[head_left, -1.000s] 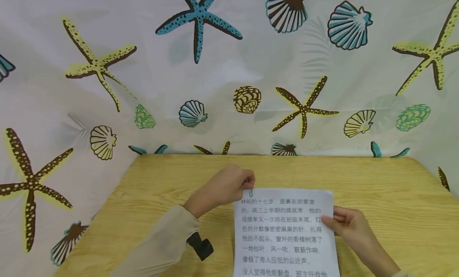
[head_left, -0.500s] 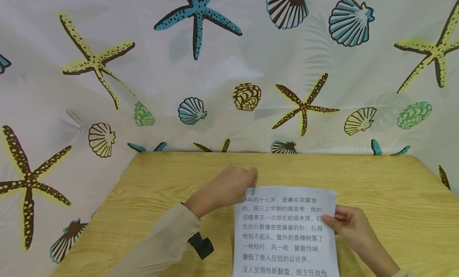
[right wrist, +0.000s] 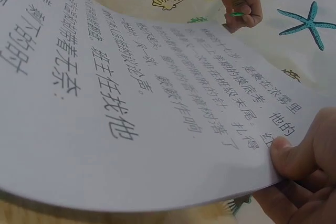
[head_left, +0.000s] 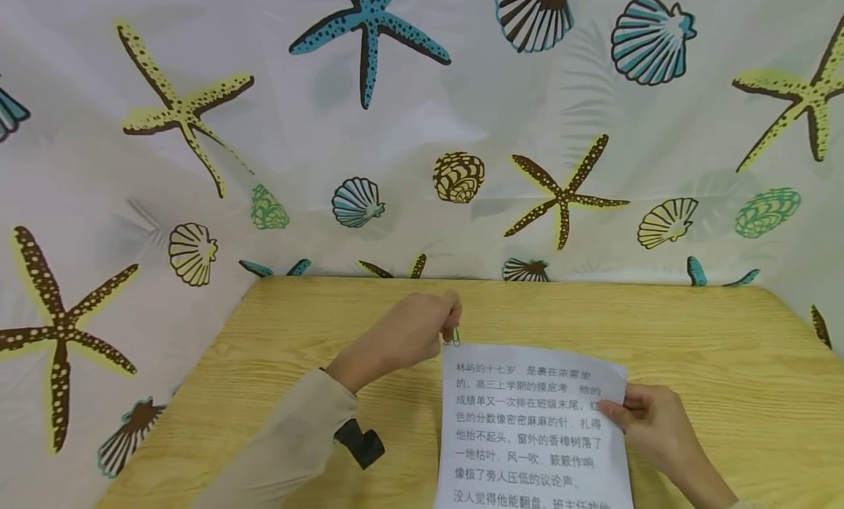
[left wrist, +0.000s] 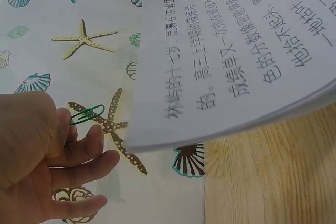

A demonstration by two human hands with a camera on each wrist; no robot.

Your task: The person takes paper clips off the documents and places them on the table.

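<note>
A green paper clip [left wrist: 87,114] is pinched between the thumb and index finger of my left hand [head_left: 418,333]. In the left wrist view the clip stands apart from the corner of the printed sheets [left wrist: 231,93], with the other fingers loosely spread. The sheets [head_left: 527,421] form a thin stack, held up with large Chinese text facing me. My right hand [head_left: 659,421] grips their right edge, thumb on the front and fingers behind, as the right wrist view shows too. In the head view the clip [head_left: 456,337] sits just above the stack's upper left corner.
A wooden table [head_left: 277,362] lies under the hands. Behind it and at the sides hangs a white cloth [head_left: 409,128] printed with starfish and shells. A black strap piece [head_left: 359,443] sticks out from the left sleeve [head_left: 283,428].
The paper clip, earlier over the sheets' upper left corner, has come off it with my left hand, which moved up and left. The stack has shifted slightly right with my right hand.
</note>
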